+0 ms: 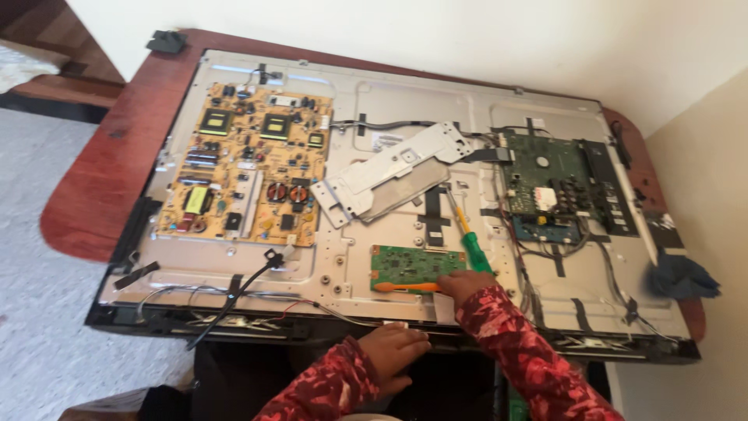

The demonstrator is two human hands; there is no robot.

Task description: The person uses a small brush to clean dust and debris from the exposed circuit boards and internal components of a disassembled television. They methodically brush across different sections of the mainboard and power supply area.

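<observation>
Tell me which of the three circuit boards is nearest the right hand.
The small green board at bottom centre; the right hand touches it. The tan and dark green boards sit farther up.

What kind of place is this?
Probably a room at home used for repairs: an opened flat television lies back-up on a wooden table, with a green screwdriver, a plain wall and carpet.

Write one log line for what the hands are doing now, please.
left hand: rests on TV bottom edge | right hand: on orange tool by small green board | green screwdriver: lying alongside
</observation>
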